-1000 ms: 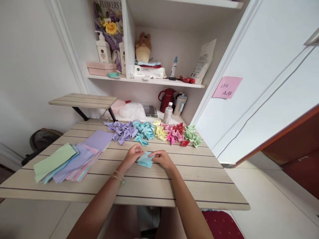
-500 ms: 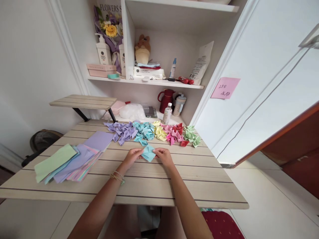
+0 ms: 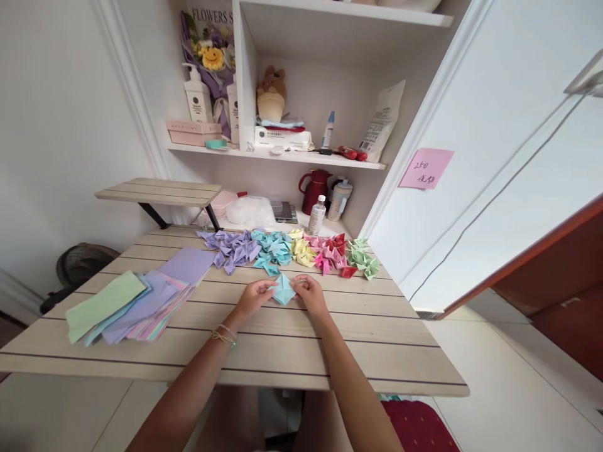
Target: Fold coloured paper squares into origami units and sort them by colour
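A fanned stack of colored paper sheets [image 3: 106, 304] lies on the left of the bench [image 3: 386, 342], with purple folded-paper pieces [image 3: 238, 248] behind it to the right. Next, the left hand [image 3: 255, 296] and right hand [image 3: 309, 293] pinch opposite sides of a light-blue folded paper [image 3: 283, 291] between them, near the bench's middle. Farther right sit green folded-paper pieces [image 3: 362, 258].

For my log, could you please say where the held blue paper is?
In the head view, the blue paper is below centre, between the left hand and right hand, nearer the person than the blue pile.
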{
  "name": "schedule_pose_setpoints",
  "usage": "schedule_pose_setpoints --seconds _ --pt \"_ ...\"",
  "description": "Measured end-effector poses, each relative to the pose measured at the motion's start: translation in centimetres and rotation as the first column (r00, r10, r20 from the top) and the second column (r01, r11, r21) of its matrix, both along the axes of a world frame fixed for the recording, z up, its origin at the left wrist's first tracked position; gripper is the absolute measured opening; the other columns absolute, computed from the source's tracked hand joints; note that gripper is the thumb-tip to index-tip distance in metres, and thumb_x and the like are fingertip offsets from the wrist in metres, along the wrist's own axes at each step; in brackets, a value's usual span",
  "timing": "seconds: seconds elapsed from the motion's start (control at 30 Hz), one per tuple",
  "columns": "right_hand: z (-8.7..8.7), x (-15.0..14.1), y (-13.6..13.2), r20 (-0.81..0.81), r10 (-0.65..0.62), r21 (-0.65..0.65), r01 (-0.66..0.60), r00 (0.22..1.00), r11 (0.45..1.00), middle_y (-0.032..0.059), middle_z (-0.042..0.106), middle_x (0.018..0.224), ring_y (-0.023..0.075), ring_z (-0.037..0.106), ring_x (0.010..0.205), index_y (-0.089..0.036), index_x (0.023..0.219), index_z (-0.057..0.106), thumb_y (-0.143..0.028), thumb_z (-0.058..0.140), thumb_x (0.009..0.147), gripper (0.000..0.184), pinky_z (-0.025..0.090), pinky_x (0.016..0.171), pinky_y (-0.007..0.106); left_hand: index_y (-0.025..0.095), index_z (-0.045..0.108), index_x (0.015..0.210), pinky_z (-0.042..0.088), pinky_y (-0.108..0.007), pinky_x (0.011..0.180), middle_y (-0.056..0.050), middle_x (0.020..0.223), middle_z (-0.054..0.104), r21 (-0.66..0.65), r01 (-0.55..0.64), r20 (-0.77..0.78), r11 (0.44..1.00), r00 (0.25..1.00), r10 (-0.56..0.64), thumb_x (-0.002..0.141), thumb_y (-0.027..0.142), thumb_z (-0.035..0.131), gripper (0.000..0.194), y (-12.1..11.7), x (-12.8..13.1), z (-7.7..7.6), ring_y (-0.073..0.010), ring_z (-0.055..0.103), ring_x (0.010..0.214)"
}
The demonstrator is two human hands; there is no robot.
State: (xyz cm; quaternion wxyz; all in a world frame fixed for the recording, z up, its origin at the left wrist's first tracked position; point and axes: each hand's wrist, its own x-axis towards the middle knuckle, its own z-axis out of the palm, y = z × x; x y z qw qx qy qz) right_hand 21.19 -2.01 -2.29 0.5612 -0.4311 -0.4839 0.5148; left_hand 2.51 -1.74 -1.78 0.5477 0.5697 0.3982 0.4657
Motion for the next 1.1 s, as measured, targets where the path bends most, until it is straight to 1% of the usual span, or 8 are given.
schedule_pose_setpoints --seconds 0.1,0.2,0.33,0.43,0.57,0.83,1.0,1.1 --pt "-0.3 0.2 0.2 0.117 0.059 0.062 -0.066 0.991 0.996 0.0036 0.065 0.066 0.0145 0.056 0.057 -0.015 0.083 0.068 -0.047 0.07 0.063 0.037 0.049 0.055 0.027 0.011 0.065 0.092 0.05 -0.029 0.071 -0.009 0.091 0.069 -0.035 0.004 0.038 0.999 0.999 -0.003 0.055 0.026 0.077 0.042 0.0 0.0 -0.2 -0.0182 0.063 0.079" --pt "-0.4 0.6 0.2 0.289 0.052 0.129 -0.092 0.956 0.987 0.0057 0.067 0.079 0.0153 0.056 0.063 -0.016 0.092 0.07 -0.044 0.074 0.059 0.044 0.047 0.058 0.027 0.011 0.062 0.102 0.05 -0.031 0.074 -0.01 0.097 0.068 -0.055 0.034 0.081 0.998 0.996 -0.03 0.05 0.023 0.08 0.056 0.0 0.0 -0.2 -0.0186 0.064 0.081" --pt "-0.1 0.8 0.2 0.422 -0.016 0.234 -0.092 0.907 0.968 0.0062 0.066 0.078 0.0153 0.054 0.064 -0.019 0.09 0.072 -0.042 0.073 0.062 0.036 0.044 0.058 0.027 0.012 0.062 0.101 0.05 -0.03 0.075 -0.008 0.091 0.069 0.006 -0.011 0.045 1.0 0.999 0.011 0.052 0.026 0.079 0.054 0.1 0.0 -0.1 -0.0184 0.063 0.081" --pt "0.3 0.8 0.0 0.401 -0.048 0.269 -0.067 0.915 0.961 0.0065 0.065 0.075 0.0168 0.056 0.066 -0.021 0.083 0.074 -0.043 0.069 0.067 0.028 0.043 0.059 0.027 0.013 0.065 0.086 0.048 -0.026 0.066 -0.004 0.073 0.067 0.08 -0.104 -0.048 0.991 0.993 0.108 0.056 0.031 0.077 0.037 0.3 -0.1 -0.2 -0.0158 0.061 0.07" --pt "0.7 0.4 -0.3 0.368 -0.026 0.241 -0.068 0.93 0.968 0.0063 0.066 0.076 0.0185 0.058 0.071 -0.022 0.082 0.074 -0.044 0.068 0.069 0.026 0.044 0.063 0.028 0.014 0.062 0.07 0.044 -0.023 0.06 0.0 0.062 0.063 0.091 -0.112 -0.049 0.99 0.992 0.117 0.059 0.035 0.074 0.027 0.3 -0.3 0.0 -0.0132 0.058 0.062" --pt "0.4 0.1 -0.2 0.398 -0.04 0.252 -0.067 0.916 0.965 0.0056 0.062 0.071 0.0176 0.054 0.068 -0.021 0.079 0.074 -0.046 0.066 0.069 0.028 0.042 0.06 0.028 0.014 0.06 0.066 0.043 -0.023 0.054 0.0 0.057 0.057 0.013 -0.097 0.071 0.995 0.993 0.095 0.067 0.048 0.064 0.034 0.1 -0.3 1.0 -0.0111 0.053 0.052" --pt "0.4 0.4 -0.1 0.417 -0.082 0.247 -0.026 0.905 0.969 0.0055 0.061 0.075 0.015 0.053 0.063 -0.019 0.077 0.072 -0.044 0.065 0.069 0.027 0.042 0.058 0.027 0.012 0.063 0.068 0.047 -0.026 0.058 -0.001 0.058 0.06 -0.035 -0.085 0.067 0.996 0.994 0.087 0.062 0.045 0.07 0.034 0.3 -0.6 0.9 -0.0132 0.057 0.055" --pt "0.4 0.5 -0.1 0.379 -0.097 0.215 0.015 0.92 0.977 0.0049 0.062 0.076 0.0143 0.054 0.064 -0.017 0.072 0.069 -0.043 0.066 0.067 0.027 0.044 0.058 0.026 0.012 0.063 0.075 0.05 -0.029 0.063 -0.003 0.064 0.065 -0.082 -0.025 0.091 0.996 0.995 0.033 0.061 0.044 0.071 0.035 0.1 -0.5 0.8 -0.0151 0.061 0.06"
